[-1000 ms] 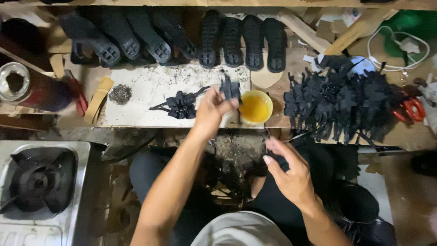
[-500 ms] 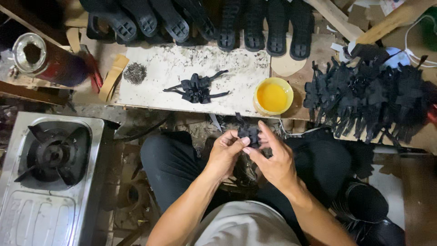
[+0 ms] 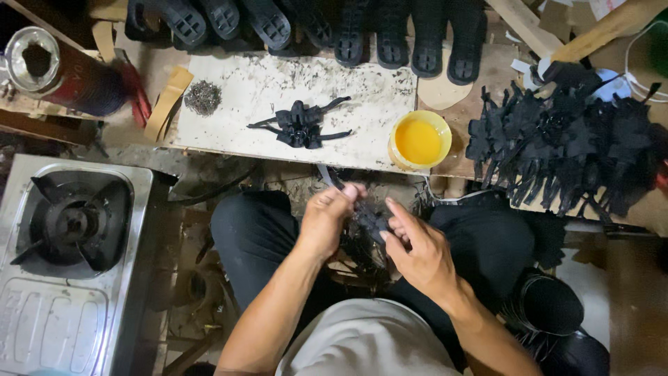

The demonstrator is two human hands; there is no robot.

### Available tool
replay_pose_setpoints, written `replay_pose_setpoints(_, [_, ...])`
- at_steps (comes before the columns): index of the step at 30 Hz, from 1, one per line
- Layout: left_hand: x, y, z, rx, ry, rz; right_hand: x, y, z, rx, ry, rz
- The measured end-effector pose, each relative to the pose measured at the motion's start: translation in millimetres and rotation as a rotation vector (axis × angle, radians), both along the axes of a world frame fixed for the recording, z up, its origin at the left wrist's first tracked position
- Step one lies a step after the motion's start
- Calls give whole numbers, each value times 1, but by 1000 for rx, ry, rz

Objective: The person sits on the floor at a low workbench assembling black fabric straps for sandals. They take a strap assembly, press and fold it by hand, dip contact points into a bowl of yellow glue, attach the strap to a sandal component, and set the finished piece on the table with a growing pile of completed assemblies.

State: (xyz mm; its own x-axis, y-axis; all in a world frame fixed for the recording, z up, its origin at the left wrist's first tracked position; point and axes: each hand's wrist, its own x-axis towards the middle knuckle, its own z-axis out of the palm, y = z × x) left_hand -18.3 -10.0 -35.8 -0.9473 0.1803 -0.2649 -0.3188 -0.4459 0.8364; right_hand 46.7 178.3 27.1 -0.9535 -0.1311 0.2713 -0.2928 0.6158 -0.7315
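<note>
My left hand (image 3: 324, 221) and my right hand (image 3: 415, 249) meet over my lap, both gripping a small black strap piece (image 3: 367, 217) between the fingertips. Just beyond them lies a white speckled board (image 3: 264, 83) with one black bow-shaped strap piece (image 3: 300, 125) on it. A yellow bowl of orange liquid (image 3: 419, 139) stands at the board's right end. A big pile of black strap pieces (image 3: 567, 143) covers the bench to the right.
A row of black shoe soles (image 3: 334, 28) lines the far edge. A small heap of metal tacks (image 3: 202, 97) and a red-bodied tin can (image 3: 49, 69) sit at left. A steel gas stove (image 3: 69, 257) stands beside my left knee.
My left hand came back from the board near the bowl to my lap, where both hands now hold the black piece together. The camera has tilted slightly downward.
</note>
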Motion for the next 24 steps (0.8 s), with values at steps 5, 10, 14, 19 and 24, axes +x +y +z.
replay_pose_setpoints(5, [-24,-45,11,239,-33,134,22,1,-12,-200,-436,-28])
replay_pose_setpoints(10, [-17,-59,12,37,107,176,28,4,-21,-408,-386,-96])
replay_pose_setpoints(14, [12,-37,2,-316,57,-175,25,2,-22,-331,-281,-152])
replay_pose_setpoints(19, [28,-10,-17,-206,-36,-105,23,-7,-23,-203,-308,-122])
replay_pose_setpoints(24, [17,-19,-17,78,-38,-25,37,-13,-28,-216,-353,-64])
